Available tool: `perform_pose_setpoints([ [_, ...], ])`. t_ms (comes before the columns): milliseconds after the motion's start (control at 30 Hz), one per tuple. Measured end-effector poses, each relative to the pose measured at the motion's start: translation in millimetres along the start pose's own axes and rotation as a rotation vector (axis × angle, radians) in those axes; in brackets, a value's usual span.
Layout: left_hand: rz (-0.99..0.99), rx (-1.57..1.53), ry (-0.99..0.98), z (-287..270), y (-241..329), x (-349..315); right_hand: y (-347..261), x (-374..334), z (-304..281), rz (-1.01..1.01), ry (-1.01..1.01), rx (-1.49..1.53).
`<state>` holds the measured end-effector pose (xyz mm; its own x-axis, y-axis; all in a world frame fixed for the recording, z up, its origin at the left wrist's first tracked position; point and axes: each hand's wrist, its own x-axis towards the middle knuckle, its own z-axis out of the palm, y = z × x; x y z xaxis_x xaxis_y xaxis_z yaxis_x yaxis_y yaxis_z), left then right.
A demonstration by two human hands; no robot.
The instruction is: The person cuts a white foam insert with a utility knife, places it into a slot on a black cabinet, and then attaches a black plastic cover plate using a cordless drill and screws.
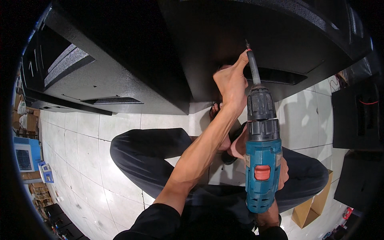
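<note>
A teal and black cordless drill (pixel 263 176) points away from me, held from below by my right hand (pixel 283 175), which is wrapped round its largely hidden handle. From its chuck runs a long grey bit holder (pixel 253 68) with a red ring and a dark tip (pixel 247 43). My left hand (pixel 233 82) reaches up beside the holder, one digit stretched against it close to the tip. Its other fingers curl in at the slot and are mostly hidden, so what they hold is unclear. The tip is in front of the dark face of a large black cabinet (pixel 208 44), above a recessed slot (pixel 280 76).
Another black cabinet (pixel 116 80) with a similar slot stands at the left. My bent legs (pixel 148 156) straddle the white tiled floor (pixel 88 160). At the lower right lies an open cardboard box (pixel 314 206); black boxes (pixel 356 116) stand behind it. A blue-framed unit (pixel 27 154) is at far left.
</note>
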<state>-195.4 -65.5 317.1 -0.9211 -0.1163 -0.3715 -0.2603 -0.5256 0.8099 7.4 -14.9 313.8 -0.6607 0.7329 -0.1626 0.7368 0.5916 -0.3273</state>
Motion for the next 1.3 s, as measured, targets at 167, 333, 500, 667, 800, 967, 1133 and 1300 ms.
perform_pose_setpoints([
  [167, 0.008, -0.002, -0.005, -2.4, -4.9, 5.2, -1.6, -1.1, -0.5, 0.022, 0.0, -0.011],
  [333, 0.024, 0.022, -0.015, -0.6, -5.0, 4.9, 0.2, -2.4, -0.3, 0.053, -0.002, -0.022],
  [500, -0.003, 0.036, -0.012, 0.1, -1.6, 3.9, -0.4, -2.6, -0.9, 0.079, -0.005, -0.029],
  [667, 0.001, 0.001, 0.009, -1.5, -3.4, 4.1, -1.4, -2.3, -1.7, 0.096, -0.014, -0.03],
  [800, 0.005, -0.013, 0.014, -0.2, -5.0, 6.8, -2.5, -1.9, -2.0, 0.115, -0.02, -0.035],
  [967, -0.022, -0.012, -0.001, -0.6, -1.7, 5.5, -2.9, -2.9, -3.7, 0.144, -0.031, -0.042],
  [1133, -0.017, -0.008, 0.009, 0.1, 1.2, 2.9, -4.4, -2.0, -4.4, 0.183, -0.045, -0.057],
  [1300, -0.009, 0.001, -0.009, -1.0, -0.2, 4.6, -2.5, -2.8, -3.8, 0.156, -0.041, -0.046],
])
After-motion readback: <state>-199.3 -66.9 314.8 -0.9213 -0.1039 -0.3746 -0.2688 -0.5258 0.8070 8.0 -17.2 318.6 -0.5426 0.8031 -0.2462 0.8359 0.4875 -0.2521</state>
